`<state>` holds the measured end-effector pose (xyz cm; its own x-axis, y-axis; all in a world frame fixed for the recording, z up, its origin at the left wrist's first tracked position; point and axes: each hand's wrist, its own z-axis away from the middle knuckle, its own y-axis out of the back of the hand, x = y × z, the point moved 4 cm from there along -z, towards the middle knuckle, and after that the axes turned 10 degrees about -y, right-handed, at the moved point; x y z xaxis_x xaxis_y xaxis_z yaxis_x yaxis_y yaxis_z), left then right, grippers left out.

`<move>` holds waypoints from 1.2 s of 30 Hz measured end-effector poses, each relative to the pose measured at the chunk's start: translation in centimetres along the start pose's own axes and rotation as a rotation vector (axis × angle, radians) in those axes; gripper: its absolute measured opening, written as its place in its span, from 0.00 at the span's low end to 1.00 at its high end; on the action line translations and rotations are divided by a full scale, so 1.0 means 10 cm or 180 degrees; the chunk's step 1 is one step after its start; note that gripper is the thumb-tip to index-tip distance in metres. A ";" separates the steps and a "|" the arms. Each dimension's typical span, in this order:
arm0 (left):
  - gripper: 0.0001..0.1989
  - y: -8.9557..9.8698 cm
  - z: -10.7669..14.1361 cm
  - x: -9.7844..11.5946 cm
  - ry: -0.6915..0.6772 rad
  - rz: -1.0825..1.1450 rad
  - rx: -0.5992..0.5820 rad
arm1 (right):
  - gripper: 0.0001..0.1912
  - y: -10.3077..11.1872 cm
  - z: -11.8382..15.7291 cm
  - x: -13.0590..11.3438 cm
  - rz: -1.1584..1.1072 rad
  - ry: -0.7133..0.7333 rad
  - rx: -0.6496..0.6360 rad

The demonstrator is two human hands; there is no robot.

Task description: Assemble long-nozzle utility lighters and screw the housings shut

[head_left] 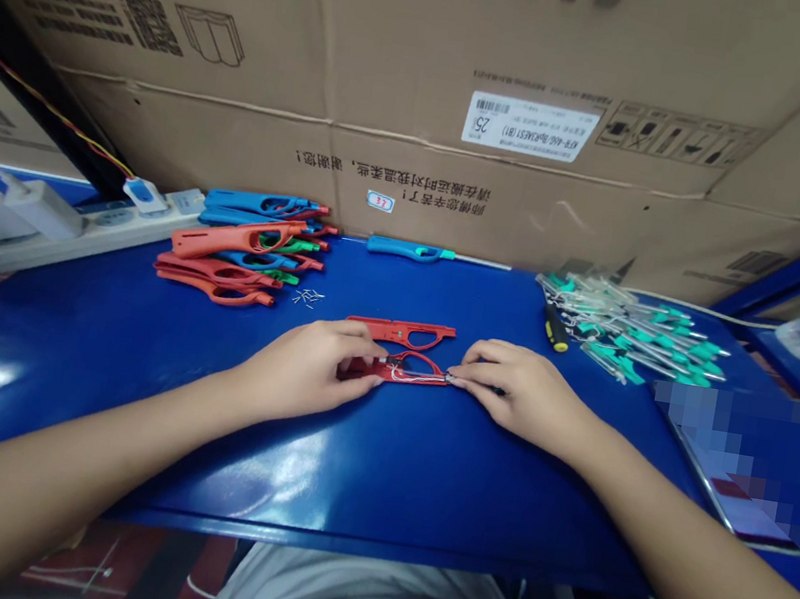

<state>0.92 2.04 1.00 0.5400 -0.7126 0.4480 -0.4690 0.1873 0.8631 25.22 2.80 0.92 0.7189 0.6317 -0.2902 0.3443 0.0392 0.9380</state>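
Observation:
Two red plastic shell halves lie at the middle of the blue table, one behind the other. The nearer red shell (418,379) holds white wires and small parts. My left hand (329,364) is closed at its left end, fingertips pinching a small dark part there. At its right end, my right hand (514,389) pinches a small metal part with thumb and fingers. The farther red shell (402,332) lies just behind, its left part beside my left hand's fingers. What lies under the left fingers is partly hidden.
Colored handle shells (242,244) are piled at the back left, near small pins (308,298) and a power strip (100,227). A blue lighter (412,250) lies at the back. Metal rods with green parts (638,332), a screwdriver (556,329) and a tablet-like device (744,476) are right.

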 end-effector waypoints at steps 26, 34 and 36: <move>0.09 -0.01 -0.03 -0.01 -0.0008 0.0022 -0.0244 | 0.16 0.03 0.02 -0.20 0.0864 0.0065 -0.0483; 0.10 -0.01 0.01 0.14 -0.0231 -0.0432 -0.0300 | 0.14 0.04 0.06 -0.24 0.0243 -0.0152 -0.0250; 0.10 -0.03 0.02 0.18 -0.0308 -0.0556 -0.0303 | 0.14 0.01 0.03 -0.26 0.0144 -0.0086 -0.0008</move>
<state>1.90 0.57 1.51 0.5355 -0.8005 0.2692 -0.3035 0.1150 0.9459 23.51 0.92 1.69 0.7497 0.6117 -0.2526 0.3096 0.0130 0.9508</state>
